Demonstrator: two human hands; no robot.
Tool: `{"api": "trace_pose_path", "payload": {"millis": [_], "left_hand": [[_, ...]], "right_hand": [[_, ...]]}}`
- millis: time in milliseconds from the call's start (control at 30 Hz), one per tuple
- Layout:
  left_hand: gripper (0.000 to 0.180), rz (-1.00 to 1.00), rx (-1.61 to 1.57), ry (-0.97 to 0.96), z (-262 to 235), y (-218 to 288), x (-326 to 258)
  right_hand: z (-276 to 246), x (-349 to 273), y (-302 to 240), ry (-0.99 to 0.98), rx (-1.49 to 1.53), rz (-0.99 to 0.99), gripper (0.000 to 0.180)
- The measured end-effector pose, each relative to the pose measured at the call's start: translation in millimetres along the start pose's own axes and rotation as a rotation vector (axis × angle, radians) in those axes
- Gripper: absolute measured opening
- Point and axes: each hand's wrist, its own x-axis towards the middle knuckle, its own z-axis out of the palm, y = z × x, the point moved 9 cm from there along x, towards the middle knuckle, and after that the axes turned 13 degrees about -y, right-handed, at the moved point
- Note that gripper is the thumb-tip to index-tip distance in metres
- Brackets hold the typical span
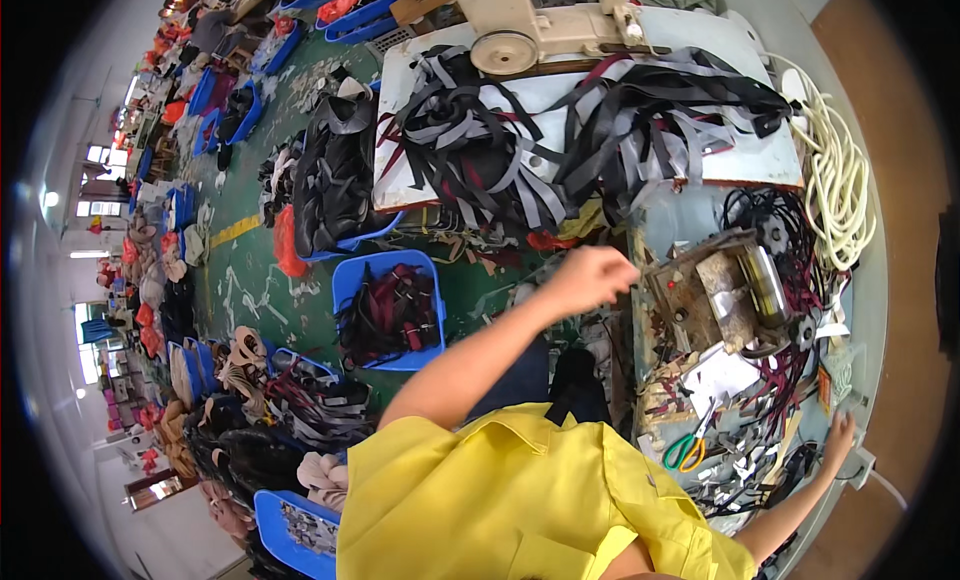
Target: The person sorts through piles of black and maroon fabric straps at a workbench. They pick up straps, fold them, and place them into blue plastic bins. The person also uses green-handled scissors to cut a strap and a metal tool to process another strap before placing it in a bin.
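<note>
My left hand is raised just left of a worn bench machine with a shiny metal roller. Its fingers are curled together, and whatever they may hold is too small to make out. Far to the right, my right hand reaches over the bench's outer edge, its fingers stretched out beside a crumpled pale green bundle. Between my arms, a pair of scissors with green and orange handles lies among scraps. White paper rests against the near side of the machine.
Heaps of black, grey and maroon straps cover the white sewing table ahead, under a beige sewing machine. Coiled cream rope hangs at the right. Dark cords lie behind the bench machine. A blue bin of straps stands left.
</note>
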Motion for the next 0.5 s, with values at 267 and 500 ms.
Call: {"api": "trace_pose_path", "payload": {"millis": [267, 500], "left_hand": [[0.019, 0.087, -0.162, 0.783, -371.8, -20.8, -52.0], [0.047, -0.257, 0.123, 1.056, -591.0, -67.3, 20.2]], "right_hand": [[23.6, -196.8, -267.5, 0.624, -0.185, -0.076, 0.030], [75.4, -235.3, -447.9, 0.561, -0.479, -0.304, 0.021]]}}
